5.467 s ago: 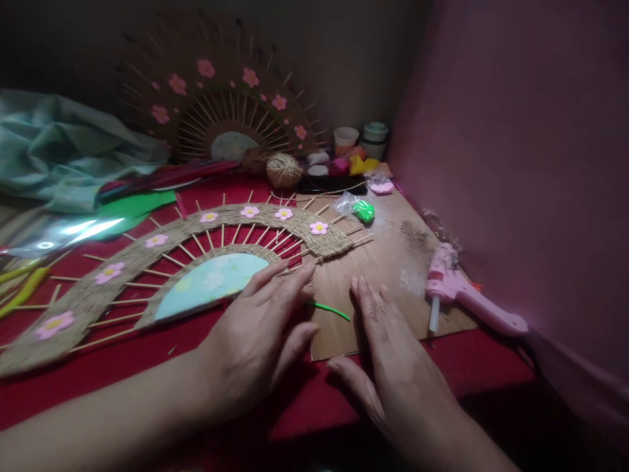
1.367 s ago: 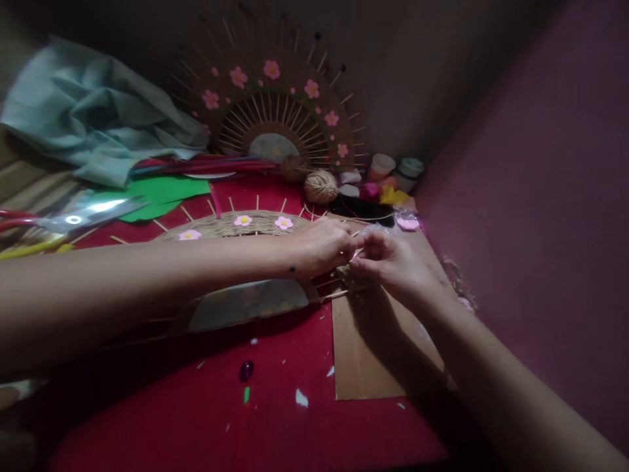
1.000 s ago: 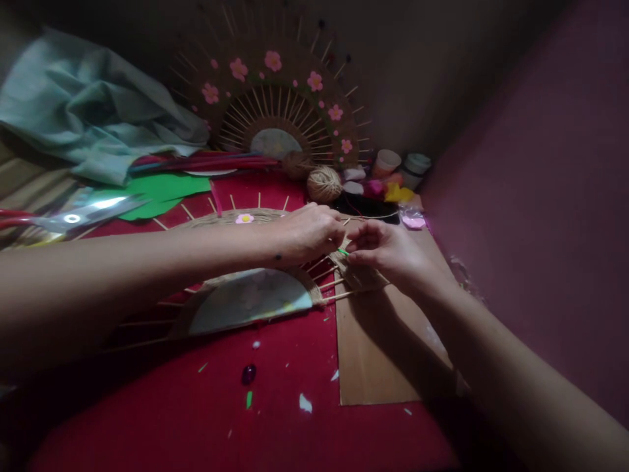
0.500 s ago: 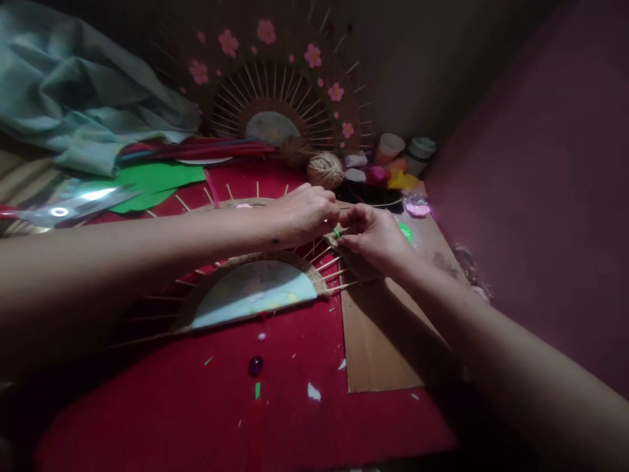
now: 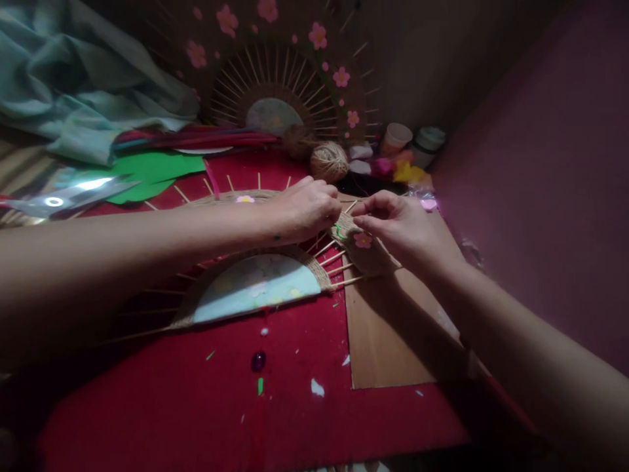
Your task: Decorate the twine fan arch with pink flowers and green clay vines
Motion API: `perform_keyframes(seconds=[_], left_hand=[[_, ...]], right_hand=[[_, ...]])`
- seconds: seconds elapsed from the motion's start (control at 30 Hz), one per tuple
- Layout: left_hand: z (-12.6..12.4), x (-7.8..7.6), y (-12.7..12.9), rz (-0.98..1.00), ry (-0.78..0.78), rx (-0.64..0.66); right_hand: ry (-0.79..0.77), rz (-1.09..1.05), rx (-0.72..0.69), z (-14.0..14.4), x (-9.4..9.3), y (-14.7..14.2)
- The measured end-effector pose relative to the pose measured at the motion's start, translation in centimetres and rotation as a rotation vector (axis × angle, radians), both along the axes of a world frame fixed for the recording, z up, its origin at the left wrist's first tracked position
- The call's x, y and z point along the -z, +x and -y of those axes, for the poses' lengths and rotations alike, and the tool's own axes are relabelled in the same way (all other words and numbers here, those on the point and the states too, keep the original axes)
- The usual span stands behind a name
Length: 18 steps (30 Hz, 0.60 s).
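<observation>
At the centre of the frame I see a half-round woven fan piece (image 5: 255,288) lying flat on the desk (image 5: 206,406), which is covered in red felt: thin wooden sticks radiate from a pale blue half-disc, and jute cord is woven across them in an arched band dotted with pink foam flowers. I judge it light, stiff along the sticks but brittle at their bare tips, and rough enough not to slip; the woven band is the safest place to hold, not the stick ends. My left hand (image 5: 307,210) rests curled on the band just above the centre, fingers bent down onto the weave. My right hand (image 5: 400,226) meets it from the right, thumb and forefinger pressed together near a tiny green strip (image 5: 338,231) on the band's right end; whether they actually pinch it I cannot tell. A pink flower (image 5: 363,240) sits just below that hand. The fan's right end overlaps a brown cardboard sheet (image 5: 393,341). Lower centre, scattered on the felt, lie paper scraps and a dark purple bead (image 5: 258,360). Above the hands, a ball of twine (image 5: 328,161) sits beside small jars and bright clay lumps (image 5: 403,172). A finished flowered fan (image 5: 280,85) stands upright at top centre, crumpled teal cloth (image 5: 73,72) fills the upper left, and green paper (image 5: 142,174) lies below it. Nothing blocks the hands.
</observation>
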<state>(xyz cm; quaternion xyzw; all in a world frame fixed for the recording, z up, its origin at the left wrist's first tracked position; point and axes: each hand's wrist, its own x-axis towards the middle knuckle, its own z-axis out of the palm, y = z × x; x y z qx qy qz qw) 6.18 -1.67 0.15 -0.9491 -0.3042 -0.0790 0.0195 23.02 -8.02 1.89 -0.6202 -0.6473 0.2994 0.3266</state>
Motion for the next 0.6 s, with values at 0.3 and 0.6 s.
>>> perform_keyframes(seconds=[0.3, 0.6], left_hand=[[0.1, -0.1, 0.0, 0.007, -0.025, -0.023], [0.0, -0.2, 0.1, -0.017, -0.025, -0.046]], right_hand=[[0.217, 0.508, -0.200, -0.3, 2.3, 0.9], [0.189, 0.576, -0.159, -0.3, 1.4, 0.2]])
